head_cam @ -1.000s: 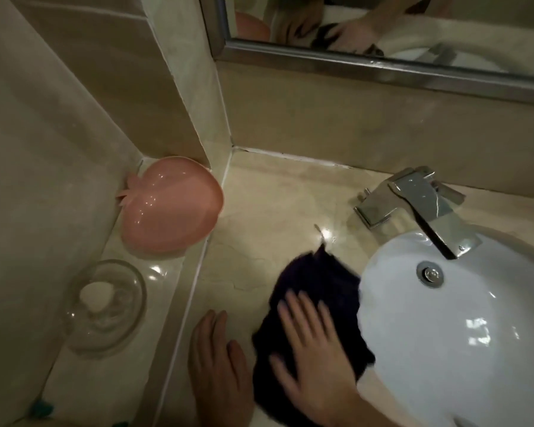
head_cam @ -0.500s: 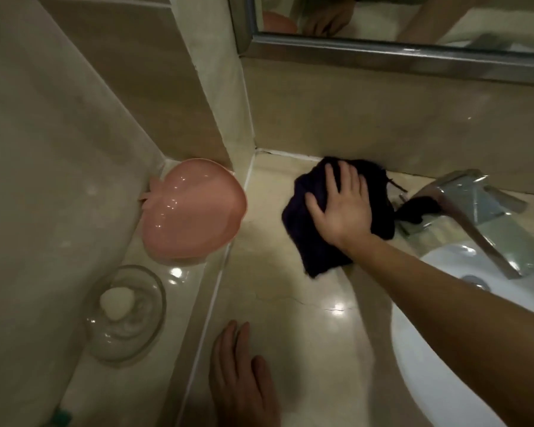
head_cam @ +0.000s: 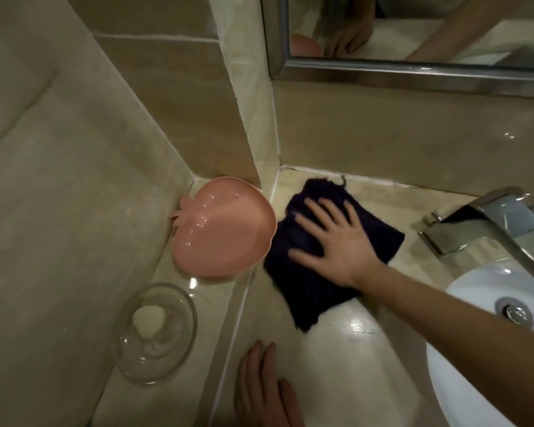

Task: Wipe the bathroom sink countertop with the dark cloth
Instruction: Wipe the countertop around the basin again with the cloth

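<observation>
Left hand: the left hand (head_cam: 264, 386) lies nearest the camera at the bottom edge, flat on the countertop (head_cam: 361, 359) with its fingers straight and pointing away; it holds nothing and is well apart from the cloth.

Glass dish: a clear glass dish (head_cam: 154, 332) with a pale lump of soap in it sits on the ledge to the left, beyond the raised strip that edges the countertop.

Sink: the white sink (head_cam: 475, 377) fills the near right, drain visible; the right forearm crosses above its rim.

Right hand: the right hand (head_cam: 336, 238) lies palm down on the cloth, fingers spread wide and straight, pointing up and left toward the corner; it presses and does not grip.

Cloth: the dark cloth (head_cam: 309, 285) lies flat in the far left corner of the countertop, directly under the right hand. Its long axis runs from the far corner back toward the near right. Its left edge is just beside the pink dish, and I cannot tell whether they touch.

Key relation: the cloth is already under the right hand, while bare countertop lies nearer, between the cloth and the left hand; my judgement is that the next stroke is a pull back toward the body.

Pink dish: a pink fruit-shaped dish (head_cam: 224, 226) sits on the ledge against the wall.

Tap: the metal tap (head_cam: 490, 223) stands right of the cloth, apart from it.

Mirror: the mirror (head_cam: 413, 29) hangs above the back wall.
</observation>
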### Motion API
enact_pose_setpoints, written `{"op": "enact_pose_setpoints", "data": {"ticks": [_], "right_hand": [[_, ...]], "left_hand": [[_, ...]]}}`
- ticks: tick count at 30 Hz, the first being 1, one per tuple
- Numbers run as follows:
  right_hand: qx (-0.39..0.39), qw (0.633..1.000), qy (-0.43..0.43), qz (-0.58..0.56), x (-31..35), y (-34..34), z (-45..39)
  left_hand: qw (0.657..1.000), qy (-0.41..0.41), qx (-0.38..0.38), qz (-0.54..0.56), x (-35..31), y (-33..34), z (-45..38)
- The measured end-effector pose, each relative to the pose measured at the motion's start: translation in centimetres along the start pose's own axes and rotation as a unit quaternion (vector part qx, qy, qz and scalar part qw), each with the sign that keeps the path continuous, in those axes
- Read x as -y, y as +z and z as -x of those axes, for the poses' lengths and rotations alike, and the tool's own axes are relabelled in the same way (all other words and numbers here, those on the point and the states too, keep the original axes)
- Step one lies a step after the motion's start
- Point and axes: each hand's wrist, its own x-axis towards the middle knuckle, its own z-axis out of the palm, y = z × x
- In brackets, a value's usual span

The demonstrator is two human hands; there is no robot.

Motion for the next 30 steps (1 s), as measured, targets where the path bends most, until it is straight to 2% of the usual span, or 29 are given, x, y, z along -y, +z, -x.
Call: {"op": "enact_pose_setpoints", "data": {"ticks": [4, 7, 9, 13, 16, 18, 21, 24, 27, 30], "right_hand": [[-0.029, 0.996, 0.089, 0.002, 1.5, 0.5, -5.7], [-0.054, 0.991, 0.121, -0.008, 3.5, 0.8, -6.3], [-0.059, 0.994, 0.091, -0.021, 5.2, 1.3, -4.0], [-0.012, 0.996, -0.056, -0.066, 9.5, 3.1, 6.4], [0.014, 0.991, -0.115, -0.066, 7.7, 3.7, 11.6], [-0.005, 0.996, -0.071, -0.052, 4.5, 3.1, 12.3], [-0.007, 0.996, 0.083, -0.033, 0.9, 1.3, 11.8], [0.011, 0.985, 0.174, -0.021, 2.0, 0.8, 11.1], [0.007, 0.982, 0.182, -0.055, 6.8, 1.3, 11.9], [0.022, 0.994, 0.096, -0.052, 13.2, 3.7, 15.4]], "left_hand": [[0.999, 0.023, -0.024, -0.014, 0.2, 0.2, 0.3], [1.000, 0.019, 0.003, -0.008, 0.1, 0.0, 0.1], [1.000, 0.006, 0.024, -0.001, 0.1, -0.3, 0.3], [0.998, -0.021, 0.032, 0.041, 0.3, -0.7, 0.4], [0.996, -0.005, 0.036, 0.082, 0.4, -1.3, 0.3], [0.994, 0.019, 0.041, 0.103, 0.5, -1.7, 0.3], [0.988, 0.046, 0.074, 0.130, 1.2, -2.0, 0.5], [0.978, 0.023, 0.096, 0.181, 1.7, -3.3, 1.5], [0.973, 0.012, 0.102, 0.207, 1.3, -6.0, 2.3], [0.980, -0.003, 0.095, 0.177, 1.4, -7.6, 3.0]]}}
